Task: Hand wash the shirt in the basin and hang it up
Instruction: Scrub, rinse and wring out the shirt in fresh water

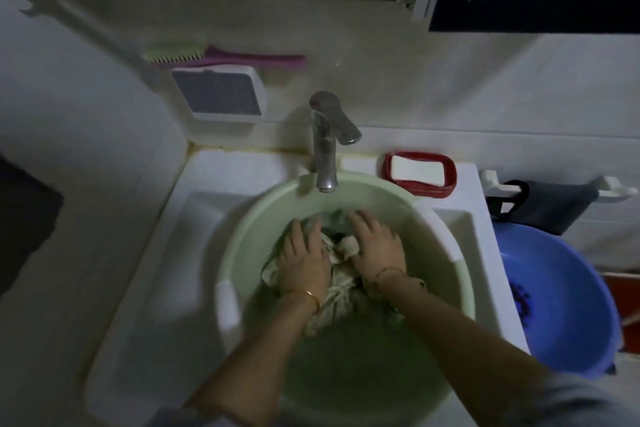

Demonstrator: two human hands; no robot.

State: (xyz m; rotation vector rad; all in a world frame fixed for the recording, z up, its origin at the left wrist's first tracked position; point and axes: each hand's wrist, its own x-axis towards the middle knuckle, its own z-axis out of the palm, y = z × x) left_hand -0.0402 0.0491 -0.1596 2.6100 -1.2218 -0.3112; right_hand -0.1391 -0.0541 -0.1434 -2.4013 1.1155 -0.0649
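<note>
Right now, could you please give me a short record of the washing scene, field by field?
shirt: bunched in the green basin, under both hands
left hand: pressed flat on the shirt
right hand: on the shirt, a fold by its thumb; grip unclear
placement: green basin in the white sink, below the tap
water: no stream visible
nearby: red soap dish behind, blue basin to the right
stage: washing; not yet hung

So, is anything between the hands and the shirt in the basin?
Nothing visible does. The left hand and right hand both rest directly on the crumpled cream patterned shirt inside the pale green plastic basin.
</note>
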